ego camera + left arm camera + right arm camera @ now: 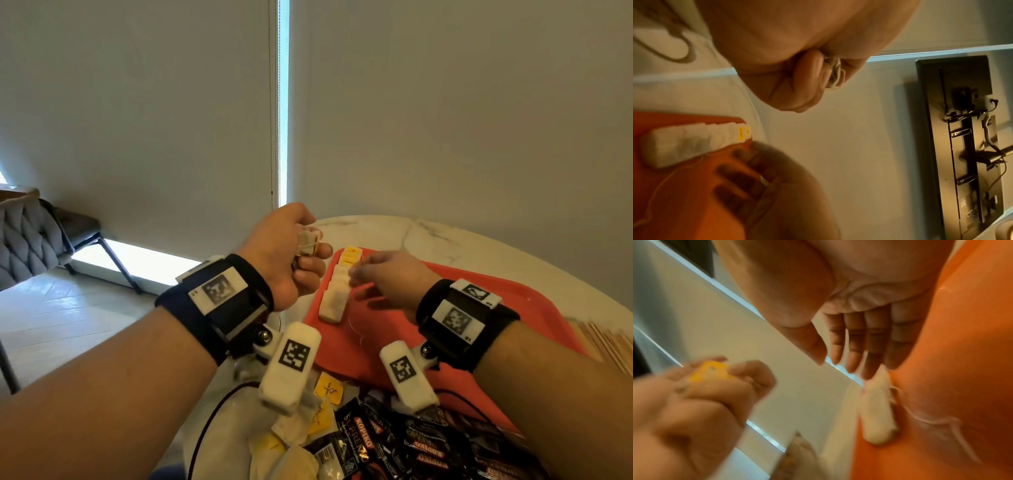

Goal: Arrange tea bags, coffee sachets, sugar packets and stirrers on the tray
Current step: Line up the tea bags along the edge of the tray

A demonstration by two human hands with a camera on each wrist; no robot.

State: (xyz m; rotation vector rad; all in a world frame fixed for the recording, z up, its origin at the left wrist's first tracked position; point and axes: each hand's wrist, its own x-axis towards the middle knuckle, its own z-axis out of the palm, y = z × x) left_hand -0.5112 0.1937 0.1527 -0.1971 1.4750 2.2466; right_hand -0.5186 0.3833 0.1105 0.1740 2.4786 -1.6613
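Tea bags [309, 241] bunched in left hand [287, 253] look light, limp: pinch by edges; right hand [390, 281] fingers [855, 344] straight, together.

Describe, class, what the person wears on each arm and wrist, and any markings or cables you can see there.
Both forearms are bare, no sleeves. Each wrist carries a wide black strap: left wrist strap, right wrist strap. White rectangular blocks printed with black square code markers sit on the straps, and a white camera housing hangs below each wrist. A thin black cable trails from the left unit.
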